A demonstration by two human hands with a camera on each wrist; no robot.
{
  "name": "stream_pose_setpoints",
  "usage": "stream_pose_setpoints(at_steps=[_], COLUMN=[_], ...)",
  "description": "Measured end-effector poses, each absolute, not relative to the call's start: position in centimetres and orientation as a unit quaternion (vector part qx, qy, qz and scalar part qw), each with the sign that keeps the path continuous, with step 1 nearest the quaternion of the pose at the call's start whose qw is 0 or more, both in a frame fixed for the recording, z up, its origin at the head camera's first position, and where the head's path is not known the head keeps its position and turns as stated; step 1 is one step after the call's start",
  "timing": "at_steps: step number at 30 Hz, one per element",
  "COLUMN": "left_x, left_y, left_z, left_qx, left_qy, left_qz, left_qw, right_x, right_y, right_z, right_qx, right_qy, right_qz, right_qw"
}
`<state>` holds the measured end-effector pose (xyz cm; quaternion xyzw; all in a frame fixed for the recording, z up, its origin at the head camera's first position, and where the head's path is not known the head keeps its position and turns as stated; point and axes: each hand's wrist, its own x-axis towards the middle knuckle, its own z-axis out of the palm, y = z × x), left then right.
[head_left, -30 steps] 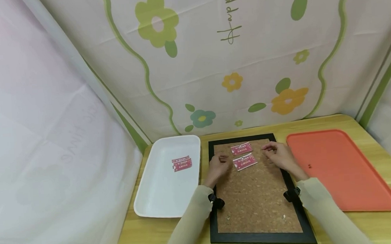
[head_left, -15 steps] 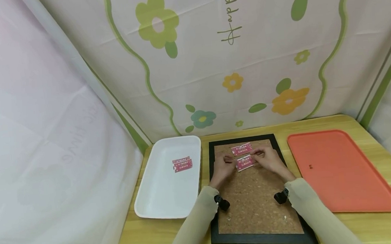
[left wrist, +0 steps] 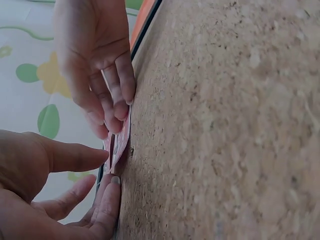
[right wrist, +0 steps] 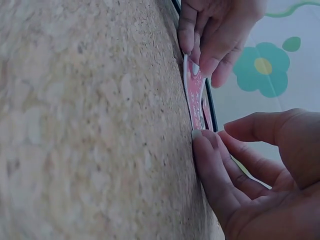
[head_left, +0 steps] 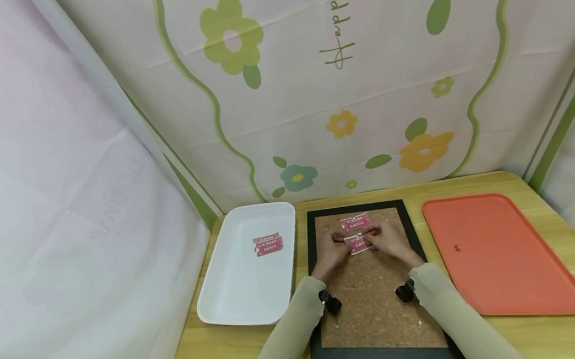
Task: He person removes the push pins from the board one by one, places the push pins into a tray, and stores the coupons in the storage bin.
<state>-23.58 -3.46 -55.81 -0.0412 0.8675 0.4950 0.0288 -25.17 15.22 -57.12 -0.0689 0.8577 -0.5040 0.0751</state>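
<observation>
A red paper coupon (head_left: 356,244) lies on the black-framed corkboard (head_left: 374,300), below a second red coupon (head_left: 360,219). My left hand (head_left: 328,254) holds the left end of the lower coupon at the fingertips. At its right end, the fingertips of my right hand (head_left: 392,243) hold it too. In the right wrist view the coupon (right wrist: 194,100) spans both hands and bows slightly off the cork. A small dark spot, perhaps a pin, shows near its top edge. The fingers hide both coupon ends.
To the left stands a white tray (head_left: 240,292) with overlapping red coupons (head_left: 269,246) in it. A red tray (head_left: 509,254) to the right holds tiny dark items (head_left: 457,248), too small to tell apart. A flowered curtain (head_left: 303,118) hangs behind the wooden table (head_left: 218,343).
Both hands have moved inward, the right hand furthest, from beside the lower coupon onto its two ends. The coupon now lies less tilted and slightly lower.
</observation>
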Motion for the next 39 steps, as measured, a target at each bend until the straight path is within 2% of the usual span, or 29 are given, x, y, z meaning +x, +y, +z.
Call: stream_pose_setpoints(at_steps=[9,39], left_x=[-23.4,-23.7], left_y=[-3.4,-3.4], left_z=[-55.8,-56.1], left_qx=[-0.037,-0.031], left_qy=[0.88,0.886], left_qz=[0.473,0.462], left_qw=[0.041,0.035], right_x=[-25.6,-26.4], right_y=[14.8,14.2], right_z=[-57.5,-57.0], right_qx=[-0.056,-0.043], right_qy=[0.865,0.879], right_qz=[-0.491,-0.463], right_qw=[0.087,0.104])
